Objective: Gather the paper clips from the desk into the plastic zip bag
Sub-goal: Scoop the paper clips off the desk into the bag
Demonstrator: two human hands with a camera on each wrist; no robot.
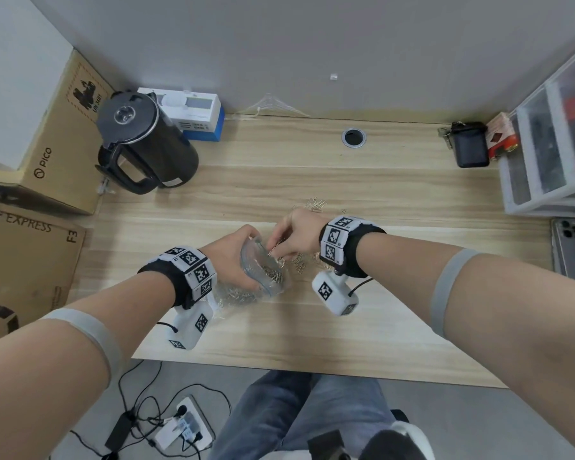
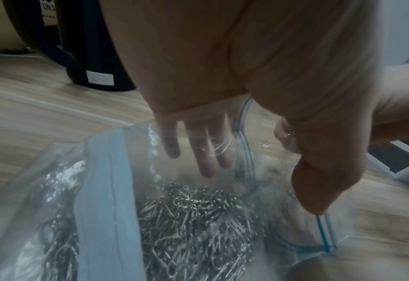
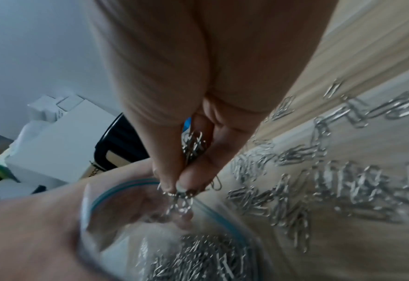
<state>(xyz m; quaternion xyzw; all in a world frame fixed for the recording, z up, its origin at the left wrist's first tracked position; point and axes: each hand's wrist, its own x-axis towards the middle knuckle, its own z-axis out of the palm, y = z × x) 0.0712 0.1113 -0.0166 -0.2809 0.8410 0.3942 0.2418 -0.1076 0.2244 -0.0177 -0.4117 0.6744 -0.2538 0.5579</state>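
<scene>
Two hands at work, places given from the plastic zip bag (image 1: 262, 273). Bag: on the desk (image 1: 395, 320), mouth propped wide by the left hand (image 1: 236, 257), fingers curled round its rim, so clips drop in freely; many already lie inside. Right hand (image 1: 294, 235): directly above the mouth, fingertips (image 3: 172, 185) pinching a bunch of paper clips (image 3: 193, 146), apparently for release. Loose paper clips (image 3: 318, 180): just right of the bag and beyond it, within short reach. Kettle (image 1: 146, 141): far left behind, idle.
</scene>
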